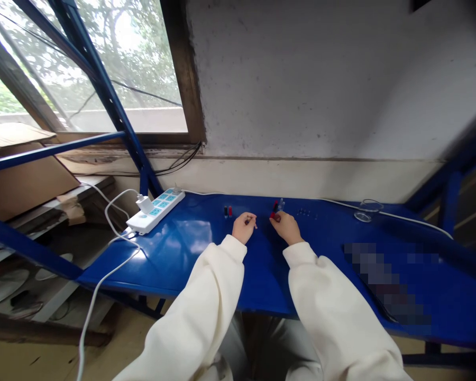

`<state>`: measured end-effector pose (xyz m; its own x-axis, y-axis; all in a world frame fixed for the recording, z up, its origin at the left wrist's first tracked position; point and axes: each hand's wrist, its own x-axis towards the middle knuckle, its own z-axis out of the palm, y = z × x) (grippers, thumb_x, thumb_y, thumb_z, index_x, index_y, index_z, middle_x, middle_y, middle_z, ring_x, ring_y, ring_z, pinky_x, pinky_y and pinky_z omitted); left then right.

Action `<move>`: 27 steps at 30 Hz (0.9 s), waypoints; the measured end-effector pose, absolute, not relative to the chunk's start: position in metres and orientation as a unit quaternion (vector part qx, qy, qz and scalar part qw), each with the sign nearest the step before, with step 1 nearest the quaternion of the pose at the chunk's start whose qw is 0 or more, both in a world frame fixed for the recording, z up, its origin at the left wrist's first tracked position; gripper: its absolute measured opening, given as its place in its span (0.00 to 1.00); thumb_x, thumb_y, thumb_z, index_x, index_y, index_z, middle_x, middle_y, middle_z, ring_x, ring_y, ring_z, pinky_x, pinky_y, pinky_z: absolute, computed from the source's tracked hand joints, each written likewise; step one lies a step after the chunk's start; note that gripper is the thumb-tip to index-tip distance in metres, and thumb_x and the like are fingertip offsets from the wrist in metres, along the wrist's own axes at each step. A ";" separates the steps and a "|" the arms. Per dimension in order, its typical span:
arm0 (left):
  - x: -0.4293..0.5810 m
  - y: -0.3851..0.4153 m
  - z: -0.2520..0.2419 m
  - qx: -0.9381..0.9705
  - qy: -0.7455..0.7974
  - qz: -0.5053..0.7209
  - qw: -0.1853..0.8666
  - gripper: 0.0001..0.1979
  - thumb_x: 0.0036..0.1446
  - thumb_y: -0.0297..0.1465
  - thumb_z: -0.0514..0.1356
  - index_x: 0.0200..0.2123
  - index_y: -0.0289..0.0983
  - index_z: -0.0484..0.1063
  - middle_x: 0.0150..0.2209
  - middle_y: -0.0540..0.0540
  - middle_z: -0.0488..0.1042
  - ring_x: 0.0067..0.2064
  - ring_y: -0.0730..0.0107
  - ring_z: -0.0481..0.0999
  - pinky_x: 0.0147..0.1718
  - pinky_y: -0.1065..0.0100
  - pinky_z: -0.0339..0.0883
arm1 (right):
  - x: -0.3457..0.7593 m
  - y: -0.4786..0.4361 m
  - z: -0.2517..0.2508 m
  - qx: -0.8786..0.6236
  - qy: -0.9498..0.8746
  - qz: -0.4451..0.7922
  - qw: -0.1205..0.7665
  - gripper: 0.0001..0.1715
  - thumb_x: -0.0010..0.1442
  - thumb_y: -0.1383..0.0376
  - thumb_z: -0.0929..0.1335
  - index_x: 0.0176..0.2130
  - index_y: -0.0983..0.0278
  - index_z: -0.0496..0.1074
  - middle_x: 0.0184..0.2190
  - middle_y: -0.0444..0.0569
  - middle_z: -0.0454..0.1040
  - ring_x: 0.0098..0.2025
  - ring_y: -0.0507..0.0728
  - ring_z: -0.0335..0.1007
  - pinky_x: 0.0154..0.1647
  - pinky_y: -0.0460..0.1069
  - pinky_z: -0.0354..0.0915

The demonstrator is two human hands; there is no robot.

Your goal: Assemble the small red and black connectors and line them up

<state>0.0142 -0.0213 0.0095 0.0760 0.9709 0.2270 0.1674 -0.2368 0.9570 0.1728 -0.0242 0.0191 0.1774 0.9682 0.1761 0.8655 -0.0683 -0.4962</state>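
Note:
My left hand (244,227) hovers above the blue table with its fingers curled in. Whatever sits in that grip, if anything, is too small to make out. Close by on its left stand a small black cylinder (226,211) and a small red cylinder (230,211). Further right, my right hand (287,228) pinches a small red piece (273,215) at its fingertips, partly hidden by them. Just beyond those fingers are another small red-and-black piece (276,205) and some small clear pieces (281,203). Several tiny clear pieces (303,212) lie right of this hand.
A white power strip (158,210) with a plug and cable lies on the table (190,264) at left. Round clear containers (363,216) and a thin white cable (416,217) are at back right. A blurred dark item (384,280) lies front right. Blue frame posts flank the table.

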 end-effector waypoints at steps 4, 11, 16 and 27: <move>0.016 -0.023 0.006 0.644 0.474 0.470 0.375 0.07 0.50 0.28 0.53 0.32 0.34 0.69 0.21 0.50 0.69 0.23 0.79 0.68 0.24 0.75 0.62 | 0.182 -0.013 0.023 -0.748 -0.625 0.108 0.195 0.11 0.51 0.60 0.64 0.33 0.64 0.70 0.31 0.51 0.73 0.34 0.56 0.70 0.27 0.45 0.57; 0.018 -0.027 0.008 0.672 0.477 0.444 0.351 0.07 0.50 0.28 0.52 0.31 0.34 0.69 0.21 0.51 0.68 0.22 0.79 0.67 0.25 0.75 0.63 | 0.188 -0.002 0.017 -0.747 -0.628 0.101 0.191 0.11 0.52 0.60 0.64 0.33 0.63 0.70 0.30 0.49 0.73 0.34 0.55 0.70 0.27 0.44 0.57; 0.019 -0.027 0.007 0.680 0.475 0.441 0.345 0.08 0.50 0.28 0.52 0.31 0.35 0.69 0.21 0.51 0.68 0.23 0.79 0.67 0.25 0.75 0.63 | 0.189 -0.003 0.010 -0.753 -0.615 0.085 0.217 0.12 0.53 0.59 0.63 0.34 0.62 0.70 0.31 0.49 0.73 0.34 0.54 0.69 0.27 0.44 0.57; 0.019 -0.026 0.004 0.685 0.470 0.440 0.340 0.09 0.50 0.30 0.52 0.32 0.35 0.69 0.21 0.51 0.68 0.22 0.79 0.66 0.25 0.74 0.63 | 0.184 -0.004 0.009 -0.773 -0.592 0.069 0.218 0.13 0.55 0.58 0.61 0.35 0.62 0.70 0.31 0.50 0.74 0.35 0.55 0.70 0.29 0.45 0.58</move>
<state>0.0188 -0.0260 0.0035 0.1707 0.9434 0.2842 0.3444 -0.3274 0.8799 0.1838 -0.0037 0.0089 0.2887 0.9455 0.1504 0.8851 -0.2037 -0.4184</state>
